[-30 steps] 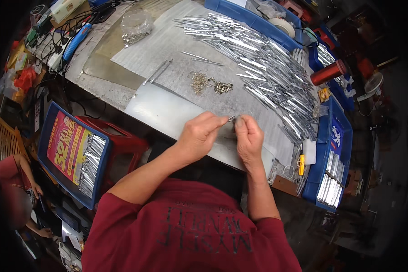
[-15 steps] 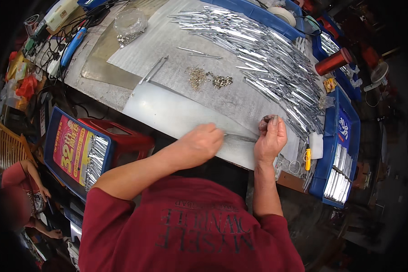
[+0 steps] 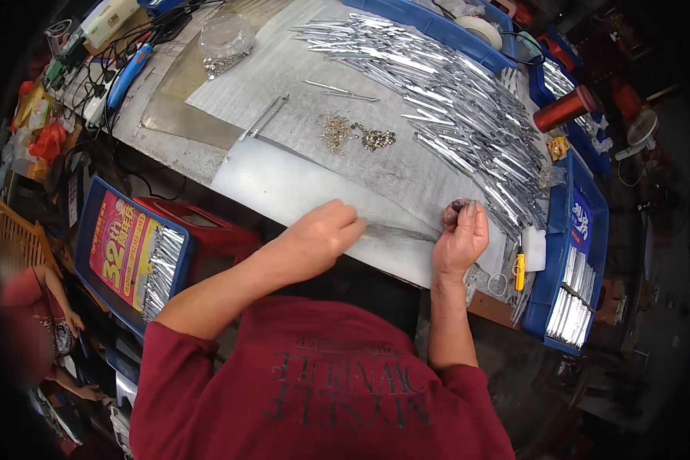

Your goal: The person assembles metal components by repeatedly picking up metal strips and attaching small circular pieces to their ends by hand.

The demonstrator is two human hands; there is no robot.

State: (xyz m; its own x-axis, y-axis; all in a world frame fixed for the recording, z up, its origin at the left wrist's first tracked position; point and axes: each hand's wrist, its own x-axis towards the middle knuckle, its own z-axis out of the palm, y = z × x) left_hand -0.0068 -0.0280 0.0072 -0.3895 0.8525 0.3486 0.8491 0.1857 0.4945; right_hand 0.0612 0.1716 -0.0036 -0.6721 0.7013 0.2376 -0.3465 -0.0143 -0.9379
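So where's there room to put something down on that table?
Bare spots: the white panel, between the left hand and grey sheet; and that sheet, between the clear container and two loose rods. It's crowded to the right, with piled silver rods.

The back of the left hand (image 3: 318, 236) hides most of its fingers and anything between them. At the right hand (image 3: 464, 241), the dark patch (image 3: 455, 208) by the fingers is too small to make out. The pieces in the gold heap (image 3: 335, 133) and the darker heap (image 3: 378, 139) are too tiny to name. The top edge cuts off the long blue tray (image 3: 452, 38); the bottom edge cuts off the red shirt (image 3: 314, 383). The co-worker (image 3: 32, 295) is partly blurred.
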